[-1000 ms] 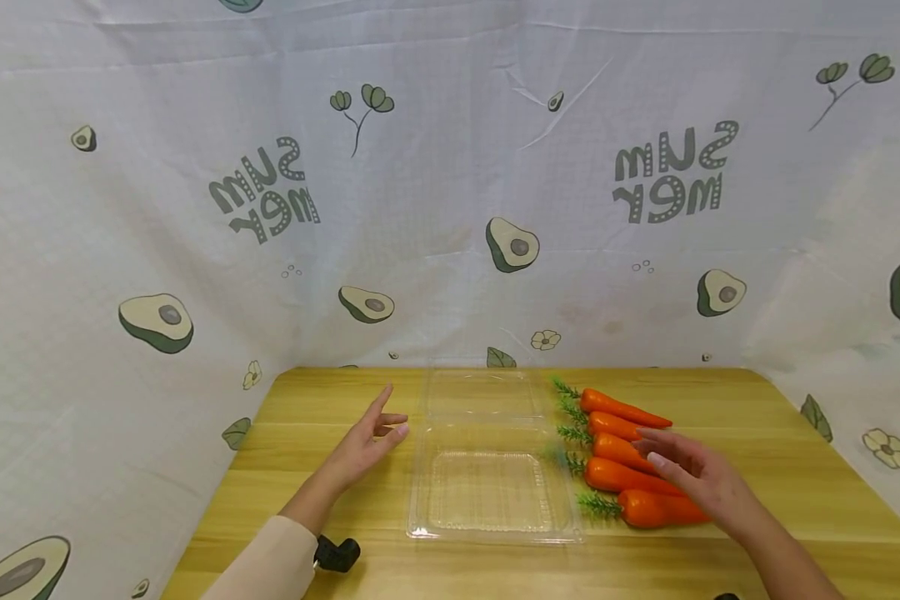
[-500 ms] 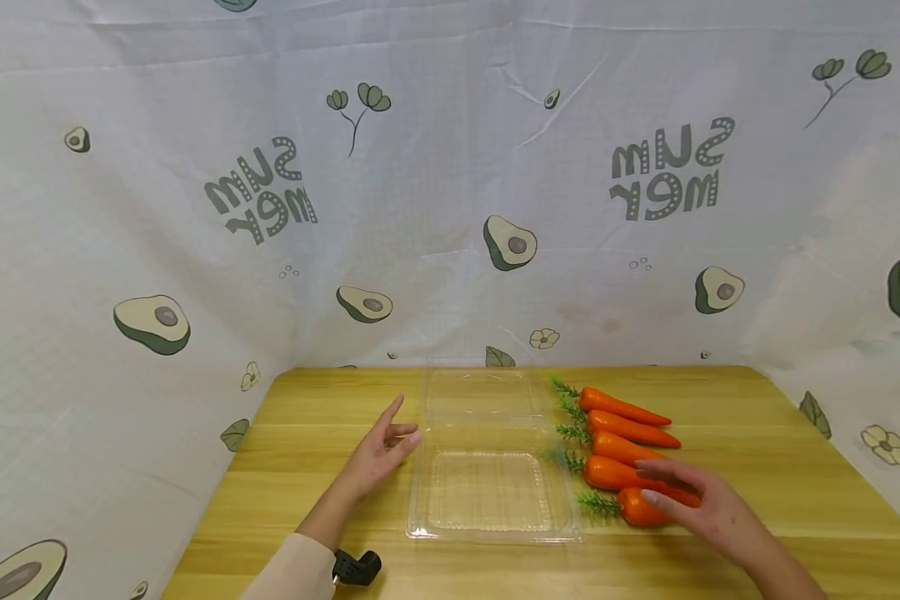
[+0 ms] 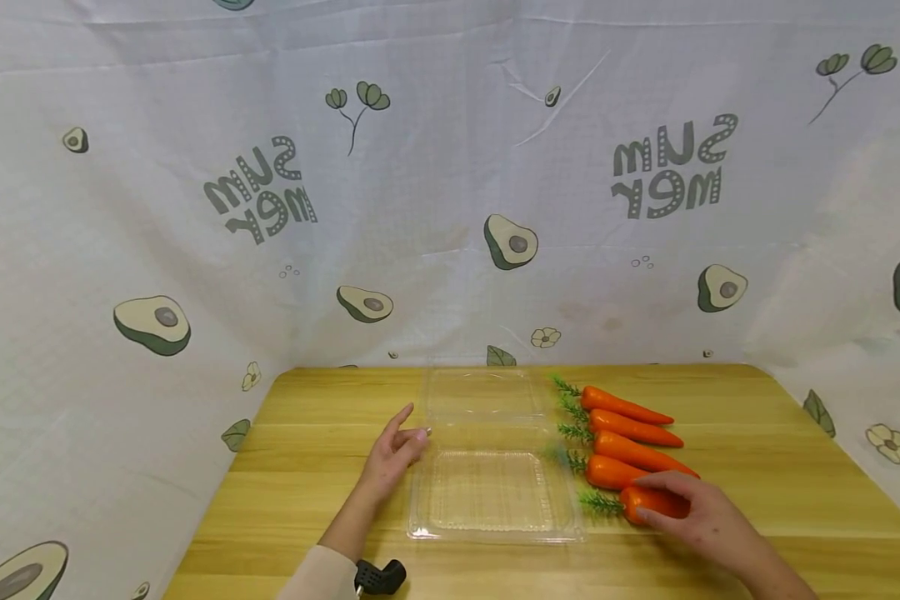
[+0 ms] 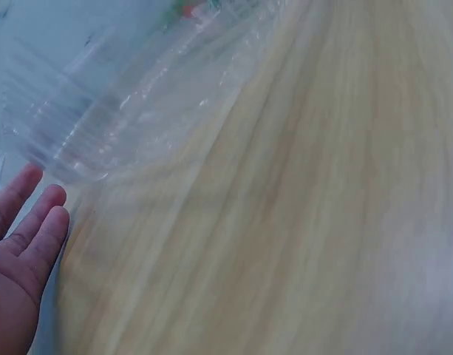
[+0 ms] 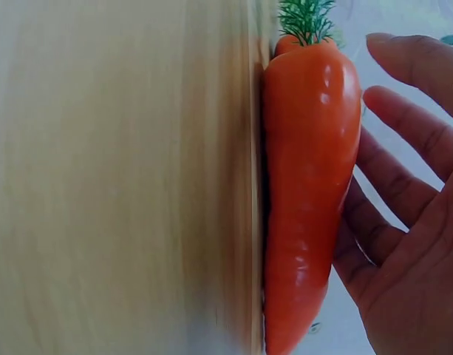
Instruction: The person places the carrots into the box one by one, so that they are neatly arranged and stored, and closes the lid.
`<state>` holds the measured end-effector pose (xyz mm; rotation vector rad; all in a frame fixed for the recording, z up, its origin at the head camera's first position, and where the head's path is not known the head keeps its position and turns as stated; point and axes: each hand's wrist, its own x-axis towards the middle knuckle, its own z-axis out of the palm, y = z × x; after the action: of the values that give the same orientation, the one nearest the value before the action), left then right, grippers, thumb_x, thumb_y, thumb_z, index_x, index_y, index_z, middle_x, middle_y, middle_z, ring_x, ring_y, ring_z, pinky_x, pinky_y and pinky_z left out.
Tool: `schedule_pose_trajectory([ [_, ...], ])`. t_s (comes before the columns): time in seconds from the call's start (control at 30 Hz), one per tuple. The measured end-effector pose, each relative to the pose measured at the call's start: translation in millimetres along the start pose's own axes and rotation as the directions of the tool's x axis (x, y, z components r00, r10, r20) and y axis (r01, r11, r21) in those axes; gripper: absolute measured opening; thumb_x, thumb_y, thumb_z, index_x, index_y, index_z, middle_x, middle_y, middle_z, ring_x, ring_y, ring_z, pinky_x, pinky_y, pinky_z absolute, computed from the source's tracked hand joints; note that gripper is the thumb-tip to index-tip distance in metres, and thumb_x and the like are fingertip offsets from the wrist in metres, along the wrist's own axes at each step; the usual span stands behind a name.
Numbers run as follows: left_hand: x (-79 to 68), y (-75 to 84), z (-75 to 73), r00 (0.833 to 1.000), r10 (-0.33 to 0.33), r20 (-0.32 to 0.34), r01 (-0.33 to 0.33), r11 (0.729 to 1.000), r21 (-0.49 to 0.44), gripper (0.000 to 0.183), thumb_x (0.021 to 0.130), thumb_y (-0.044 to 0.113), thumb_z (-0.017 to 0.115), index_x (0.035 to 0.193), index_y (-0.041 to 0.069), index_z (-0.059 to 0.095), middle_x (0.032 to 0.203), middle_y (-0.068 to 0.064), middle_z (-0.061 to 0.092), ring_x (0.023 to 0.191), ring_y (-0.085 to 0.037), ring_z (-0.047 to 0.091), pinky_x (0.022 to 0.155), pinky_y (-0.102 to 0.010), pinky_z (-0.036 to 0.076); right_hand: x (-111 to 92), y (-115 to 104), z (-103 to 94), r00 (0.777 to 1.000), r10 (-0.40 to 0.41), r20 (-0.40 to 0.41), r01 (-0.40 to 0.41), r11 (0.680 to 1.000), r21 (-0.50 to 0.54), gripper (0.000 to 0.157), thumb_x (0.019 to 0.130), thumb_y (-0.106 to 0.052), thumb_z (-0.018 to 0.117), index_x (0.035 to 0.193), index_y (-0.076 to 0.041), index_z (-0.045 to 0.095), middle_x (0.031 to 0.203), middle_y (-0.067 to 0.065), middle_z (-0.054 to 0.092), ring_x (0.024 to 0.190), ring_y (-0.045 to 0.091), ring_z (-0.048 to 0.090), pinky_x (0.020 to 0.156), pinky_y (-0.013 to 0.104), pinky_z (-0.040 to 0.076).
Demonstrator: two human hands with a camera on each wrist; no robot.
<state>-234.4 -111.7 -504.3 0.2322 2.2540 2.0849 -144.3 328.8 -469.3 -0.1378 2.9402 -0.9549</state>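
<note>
My right hand [image 3: 712,521] is over the nearest carrot [image 3: 640,502], thumb on the near side and fingers on the far side. In the right wrist view the fingers of my right hand [image 5: 414,214] lie relaxed beside that orange carrot [image 5: 307,163], not closed round it. It lies on the table with green leaves toward the left. At the left edge of a clear plastic clamshell box [image 3: 495,536] is my left hand [image 3: 392,461], fingers loosely extended. The left wrist view has my left hand [image 4: 23,259] with fingertips right at the clear box [image 4: 137,126].
Several more carrots [image 3: 630,427] lie in a column behind the nearest one, tips to the right. The box's lid [image 3: 483,392] is folded back toward the wall. A printed cloth [image 3: 420,183] hangs behind and beside the wooden table [image 3: 330,400].
My right hand has come nearer and down from over the middle carrots to the nearest one. My left hand has moved right, up to the box's left edge.
</note>
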Motion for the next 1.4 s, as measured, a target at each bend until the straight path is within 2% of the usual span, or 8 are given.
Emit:
schedule_pose_trajectory([
  [0.13,1.4,-1.9,5.7,0.999,-0.033,0.001,0.033,0.997,-0.07,0.064,0.103,0.023,0.059,0.16,0.01,0.033,0.138,-0.025,0.062,0.127,-0.039,0.06,0.096,-0.031,0.053,0,0,1.5,0.999,-0.046,-0.028,0.045,0.999,-0.026,0.04,0.082,-0.047,0.083,0.117,-0.029,0.073,0.126,0.003,0.069,0.115,0.01,0.06,0.086,0.022,0.051],
  [0.2,1.8,-2.6,8.3,0.999,-0.041,0.014,0.042,0.993,-0.114,0.063,0.104,0.024,0.058,0.159,0.008,0.033,0.142,-0.026,0.06,0.132,-0.039,0.058,0.103,-0.034,0.052,0,1,1.5,0.998,-0.062,-0.027,0.061,0.997,-0.036,0.039,0.081,-0.046,0.083,0.116,-0.031,0.073,0.125,0.0,0.069,0.11,0.001,0.057,0.085,0.02,0.05],
  [0.37,5.1,-7.5,13.3,0.998,-0.043,0.046,0.055,0.953,-0.299,0.058,0.106,0.018,0.051,0.156,-0.004,0.031,0.149,-0.031,0.05,0.142,-0.042,0.047,0.12,-0.046,0.039,-1,3,0.3,0.995,-0.095,0.034,0.097,0.995,-0.035,0.04,0.082,-0.043,0.084,0.118,-0.031,0.072,0.129,0.001,0.068,0.112,-0.004,0.054,0.086,0.02,0.05],
  [0.5,6.5,-10.1,15.8,0.999,-0.031,0.043,0.044,0.932,-0.359,0.057,0.105,0.016,0.051,0.153,-0.009,0.033,0.151,-0.032,0.048,0.143,-0.044,0.046,0.122,-0.047,0.036,-1,4,0.7,0.99,-0.123,0.07,0.126,0.991,-0.041,0.042,0.081,-0.039,0.085,0.12,-0.029,0.071,0.13,0.003,0.068,0.114,-0.002,0.056,0.086,0.019,0.05],
  [0.83,9.8,-11.2,22.5,1.0,-0.023,0.004,0.023,0.937,-0.35,0.052,0.104,0.012,0.054,0.148,-0.011,0.038,0.142,-0.028,0.058,0.135,-0.04,0.055,0.114,-0.044,0.047,2,6,2.1,0.987,-0.064,0.149,0.079,0.992,-0.099,0.056,0.081,-0.04,0.085,0.131,-0.025,0.066,0.137,0.006,0.065,0.121,0.023,0.059,0.086,0.022,0.051],
  [1.03,8.8,-11.8,22.6,1.0,-0.008,0.0,0.007,0.932,-0.363,0.053,0.103,0.008,0.055,0.148,-0.013,0.038,0.14,-0.028,0.06,0.133,-0.038,0.058,0.114,-0.044,0.047,3,5,2.5,0.986,-0.054,0.157,0.071,0.992,-0.104,0.055,0.081,-0.041,0.085,0.13,-0.024,0.066,0.136,0.006,0.066,0.12,0.025,0.061,0.085,0.022,0.051],
  [1.2,8.1,-14.8,21.0,1.0,0.027,0.01,-0.022,0.933,-0.36,0.054,0.104,0.009,0.055,0.149,-0.013,0.036,0.139,-0.028,0.06,0.128,-0.027,0.064,0.111,-0.037,0.05,1,5,2.1,0.988,-0.064,0.142,0.082,0.989,-0.122,0.055,0.081,-0.044,0.084,0.129,-0.024,0.068,0.134,0.005,0.068,0.118,0.021,0.062,0.085,0.022,0.052],
  [1.4,8.1,-17.3,20.5,0.999,0.052,0.007,-0.046,0.926,-0.376,0.053,0.103,0.007,0.054,0.148,-0.015,0.037,0.139,-0.029,0.06,0.118,-0.013,0.068,0.107,-0.031,0.052,-1,4,-3.3,0.992,-0.056,0.111,0.071,0.989,-0.13,0.056,0.082,-0.043,0.084,0.13,-0.02,0.068,0.133,0.012,0.068,0.119,0.033,0.062,0.083,0.026,0.052],
])
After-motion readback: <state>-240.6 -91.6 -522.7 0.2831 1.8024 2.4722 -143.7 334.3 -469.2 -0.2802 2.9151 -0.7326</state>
